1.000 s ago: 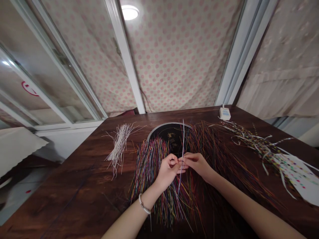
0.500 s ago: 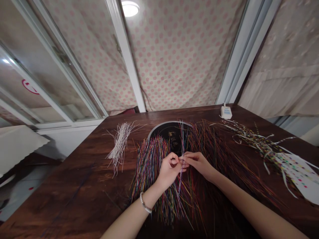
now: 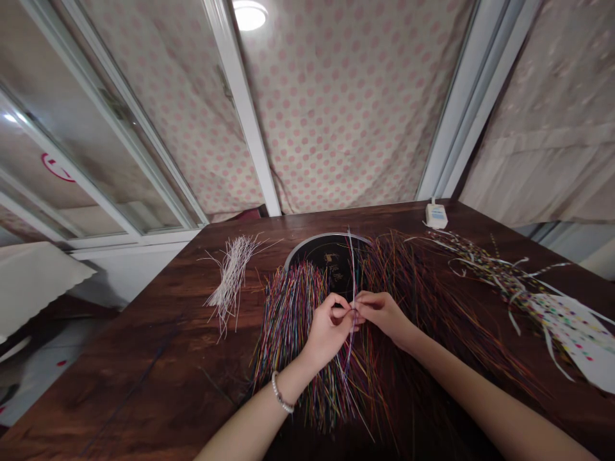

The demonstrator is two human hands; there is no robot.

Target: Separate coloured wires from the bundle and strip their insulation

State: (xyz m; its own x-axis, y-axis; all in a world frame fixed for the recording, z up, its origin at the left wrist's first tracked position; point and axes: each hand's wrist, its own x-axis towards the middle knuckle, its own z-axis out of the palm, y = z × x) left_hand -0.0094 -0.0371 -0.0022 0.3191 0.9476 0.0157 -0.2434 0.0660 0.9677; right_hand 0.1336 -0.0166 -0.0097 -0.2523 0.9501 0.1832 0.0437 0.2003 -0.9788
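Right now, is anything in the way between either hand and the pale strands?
Nothing visible is: left hand and right hand meet at the pale strands, pinching them. The multicoloured bundle lies beneath the left hand, outside that grip.

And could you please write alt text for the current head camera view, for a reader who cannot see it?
Two bare hands, left and right, pinch a few thin pale strands together above a dark wooden table. Piles of multicoloured strands lie around them, with a white bundle off to the left.
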